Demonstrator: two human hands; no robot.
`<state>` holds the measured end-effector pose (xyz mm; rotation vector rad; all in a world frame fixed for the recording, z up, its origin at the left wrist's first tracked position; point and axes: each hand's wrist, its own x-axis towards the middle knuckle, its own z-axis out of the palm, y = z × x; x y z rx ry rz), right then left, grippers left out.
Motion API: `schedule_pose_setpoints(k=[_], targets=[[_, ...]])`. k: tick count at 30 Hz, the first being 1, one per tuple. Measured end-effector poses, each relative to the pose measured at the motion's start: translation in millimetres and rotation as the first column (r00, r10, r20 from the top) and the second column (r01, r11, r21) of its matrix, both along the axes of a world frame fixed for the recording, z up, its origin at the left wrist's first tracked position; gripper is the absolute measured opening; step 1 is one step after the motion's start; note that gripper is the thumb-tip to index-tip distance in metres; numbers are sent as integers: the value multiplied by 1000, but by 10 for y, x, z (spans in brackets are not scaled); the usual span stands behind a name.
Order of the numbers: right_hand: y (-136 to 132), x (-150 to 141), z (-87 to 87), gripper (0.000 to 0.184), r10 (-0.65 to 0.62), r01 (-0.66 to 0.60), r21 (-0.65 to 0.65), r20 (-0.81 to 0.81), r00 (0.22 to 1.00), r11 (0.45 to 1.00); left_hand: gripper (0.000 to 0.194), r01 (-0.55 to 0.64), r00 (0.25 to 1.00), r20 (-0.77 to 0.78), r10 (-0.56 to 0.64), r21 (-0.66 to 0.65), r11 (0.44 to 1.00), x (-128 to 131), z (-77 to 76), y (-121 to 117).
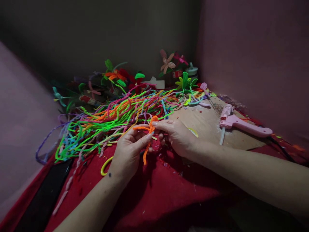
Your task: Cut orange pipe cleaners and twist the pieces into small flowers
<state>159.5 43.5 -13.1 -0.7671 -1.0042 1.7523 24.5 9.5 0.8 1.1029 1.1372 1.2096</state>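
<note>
Left hand [126,149] and right hand [181,137] observed jointly pinching the orange pipe cleaner [152,127] above the red cloth [159,196], left of the board [193,117], apparently steadying its bend, with the pink glue gun [230,120] by the board's right edge, presumably for reach.

Dim overall; back wall [108,32] murky; dark shadows across the red cloth [154,190]; outer edges soft, stretched

Hands both bare: left hand [126,153], right hand [180,138]. Left forearm [93,202] and right forearm [241,172] bare too, as far as I can see from here. Small, round, dark spot [109,175] on left wrist [116,179], toward outer edge. Finer detail lost in dimness.
</note>
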Motion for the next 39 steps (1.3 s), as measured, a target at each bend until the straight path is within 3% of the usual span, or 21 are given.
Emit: schedule_pose_setpoints(k=[8,14,23,31,34,39], targets=[[21,13,-2,8,-80,44,195,180,980,980,22,35,996,-75,-38,-38,999,-61,1,6],[20,15,14,5,23,-34,108,101,995,994,14,21,997,-79,-25,-57,998,-61,49,-8],[2,9,10,3,66,-93,156,173,983,983,10,41,996,-81,-48,-86,995,-86,67,-23],[5,2,-7,4,133,-158,162,153,979,974,10,158,986,-28,-163,-138,978,-173,62,39],[3,-3,-11,3,112,-136,162,153,982,977,10,114,987,-101,-124,-95,989,-148,77,13],[-27,-14,-3,2,77,-106,177,165,983,978,10,-18,933,-354,57,111,994,-82,123,-40]])
